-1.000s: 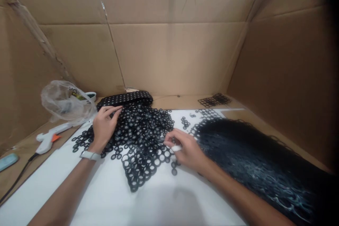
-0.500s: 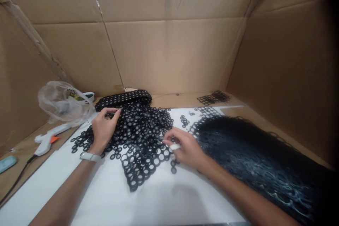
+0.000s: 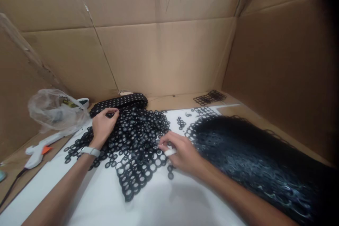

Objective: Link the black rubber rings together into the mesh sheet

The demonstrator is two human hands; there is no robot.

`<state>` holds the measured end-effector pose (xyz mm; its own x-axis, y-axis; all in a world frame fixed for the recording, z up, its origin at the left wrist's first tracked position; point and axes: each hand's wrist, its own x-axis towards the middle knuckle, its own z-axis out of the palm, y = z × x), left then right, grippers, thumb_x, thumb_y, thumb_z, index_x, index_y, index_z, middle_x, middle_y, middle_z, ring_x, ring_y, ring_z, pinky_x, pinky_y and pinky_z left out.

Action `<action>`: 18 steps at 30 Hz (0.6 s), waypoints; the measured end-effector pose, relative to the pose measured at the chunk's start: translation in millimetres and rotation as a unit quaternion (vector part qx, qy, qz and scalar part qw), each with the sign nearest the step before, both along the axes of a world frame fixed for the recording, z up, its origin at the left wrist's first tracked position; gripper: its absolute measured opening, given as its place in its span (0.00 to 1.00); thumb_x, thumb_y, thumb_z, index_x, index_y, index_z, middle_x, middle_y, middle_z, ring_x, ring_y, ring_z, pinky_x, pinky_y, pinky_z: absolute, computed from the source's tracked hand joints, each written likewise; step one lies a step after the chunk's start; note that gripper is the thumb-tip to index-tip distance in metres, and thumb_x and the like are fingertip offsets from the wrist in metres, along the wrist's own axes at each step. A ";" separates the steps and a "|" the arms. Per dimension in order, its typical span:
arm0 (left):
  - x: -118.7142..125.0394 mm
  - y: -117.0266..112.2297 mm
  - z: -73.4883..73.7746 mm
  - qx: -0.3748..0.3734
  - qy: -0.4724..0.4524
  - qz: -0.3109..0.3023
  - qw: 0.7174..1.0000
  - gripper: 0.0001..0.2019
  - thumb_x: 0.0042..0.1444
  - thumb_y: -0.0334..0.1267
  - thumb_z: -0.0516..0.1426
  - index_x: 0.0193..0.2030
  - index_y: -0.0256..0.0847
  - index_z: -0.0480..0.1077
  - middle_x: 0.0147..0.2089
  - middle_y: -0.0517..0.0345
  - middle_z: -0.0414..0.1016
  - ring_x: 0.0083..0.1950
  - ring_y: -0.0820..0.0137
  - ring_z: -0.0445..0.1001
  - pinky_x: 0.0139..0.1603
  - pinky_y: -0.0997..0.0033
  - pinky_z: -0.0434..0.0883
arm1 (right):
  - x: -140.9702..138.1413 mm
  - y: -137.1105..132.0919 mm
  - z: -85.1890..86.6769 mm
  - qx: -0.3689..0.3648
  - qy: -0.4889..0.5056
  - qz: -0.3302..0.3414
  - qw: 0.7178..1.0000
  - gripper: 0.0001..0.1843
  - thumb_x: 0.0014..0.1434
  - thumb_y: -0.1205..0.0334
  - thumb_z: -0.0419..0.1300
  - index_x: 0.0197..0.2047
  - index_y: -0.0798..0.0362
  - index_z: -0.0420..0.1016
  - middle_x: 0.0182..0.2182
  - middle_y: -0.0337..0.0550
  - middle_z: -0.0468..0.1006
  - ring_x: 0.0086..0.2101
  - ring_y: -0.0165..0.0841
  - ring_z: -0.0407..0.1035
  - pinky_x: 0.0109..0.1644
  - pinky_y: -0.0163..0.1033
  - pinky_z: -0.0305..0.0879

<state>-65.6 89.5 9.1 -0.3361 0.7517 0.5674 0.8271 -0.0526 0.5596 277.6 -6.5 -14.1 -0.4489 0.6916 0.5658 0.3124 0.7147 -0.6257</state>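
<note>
A heaped pile of small black rings (image 3: 140, 127) lies on the white board, with a joined sheet of black rings (image 3: 135, 174) spreading from its near side. Over the pile's left part is my left hand (image 3: 104, 123), thumb and forefinger pinched together; whatever is between them is too small to make out. My right hand (image 3: 180, 150) is at the pile's right edge, its fingers closed in a pinch close to the rings, and what they hold is hidden. A white band circles one right finger. Just below this hand lie a few loose rings (image 3: 170, 175).
Behind the pile is a black dotted strip (image 3: 119, 103). At left are a clear plastic bag (image 3: 57, 111), a white cup (image 3: 84, 102) and a glue gun (image 3: 35, 155) with its cord. A large black ring mesh (image 3: 251, 159) covers the right side. Cardboard walls (image 3: 159, 56) enclose the table.
The whole view has shifted, so things appear slightly further left and most of the near ones lower. Both hands keep their pinched shape over the rings, with little movement relative to the pile.
</note>
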 end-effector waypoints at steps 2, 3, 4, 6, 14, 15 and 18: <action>1.0 1.2 -0.1 -0.009 0.009 0.002 1.000 0.14 0.62 0.50 0.62 0.45 0.47 0.85 0.49 0.57 0.88 0.46 0.55 0.84 0.52 0.59 0.74 | 0.6 0.0 1.3 0.002 0.005 0.003 1.000 0.05 0.71 0.68 0.60 0.45 0.48 0.75 0.41 0.42 0.82 0.41 0.36 0.77 0.45 0.41 0.72; 1.1 2.1 -0.1 -0.012 0.013 0.002 1.000 0.14 0.63 0.50 0.62 0.45 0.47 0.85 0.49 0.57 0.88 0.47 0.55 0.84 0.52 0.59 0.74 | 1.0 -0.2 2.2 0.004 0.006 0.003 1.000 0.05 0.71 0.68 0.60 0.45 0.48 0.75 0.41 0.42 0.82 0.41 0.35 0.77 0.44 0.41 0.72; 0.9 3.3 0.0 -0.015 0.016 0.003 1.000 0.14 0.63 0.51 0.62 0.46 0.47 0.85 0.49 0.57 0.89 0.48 0.54 0.84 0.53 0.59 0.74 | 1.4 -0.3 3.0 0.006 0.005 0.003 1.000 0.05 0.71 0.69 0.60 0.45 0.48 0.75 0.41 0.42 0.82 0.40 0.35 0.77 0.44 0.41 0.72; -0.2 6.4 0.5 -0.019 0.021 0.004 1.000 0.14 0.63 0.51 0.62 0.46 0.48 0.85 0.49 0.57 0.89 0.50 0.54 0.84 0.53 0.59 0.74 | 2.3 -0.7 4.6 0.008 0.001 0.004 1.000 0.06 0.70 0.70 0.60 0.45 0.49 0.75 0.41 0.42 0.82 0.40 0.35 0.76 0.43 0.40 0.72; -8.6 18.2 1.6 -0.064 0.047 0.019 0.997 0.16 0.61 0.55 0.63 0.45 0.51 0.87 0.48 0.53 0.88 0.50 0.48 0.83 0.50 0.54 0.75 | 4.3 0.0 6.9 0.020 -0.003 0.001 1.000 0.08 0.68 0.72 0.59 0.42 0.48 0.73 0.40 0.40 0.81 0.38 0.34 0.76 0.41 0.39 0.71; -9.3 18.7 1.3 -0.068 0.050 0.023 0.996 0.16 0.61 0.56 0.62 0.46 0.51 0.87 0.48 0.53 0.88 0.50 0.48 0.83 0.50 0.54 0.75 | 4.2 0.2 6.8 0.021 -0.003 0.001 1.000 0.08 0.68 0.72 0.59 0.42 0.48 0.73 0.40 0.40 0.81 0.38 0.34 0.76 0.41 0.39 0.71; -10.7 19.6 0.4 -0.076 0.063 0.029 0.995 0.17 0.61 0.56 0.62 0.45 0.53 0.87 0.46 0.53 0.88 0.48 0.48 0.83 0.47 0.55 0.75 | 3.8 0.7 6.2 0.023 -0.001 0.004 1.000 0.06 0.71 0.68 0.58 0.43 0.48 0.74 0.39 0.41 0.81 0.38 0.34 0.76 0.40 0.40 0.71</action>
<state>-76.4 109.1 9.5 -0.3148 0.8128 0.4901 0.8906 0.0744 0.4486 281.4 -5.8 -7.9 -0.4554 0.6615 0.5958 0.3080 0.7450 -0.5917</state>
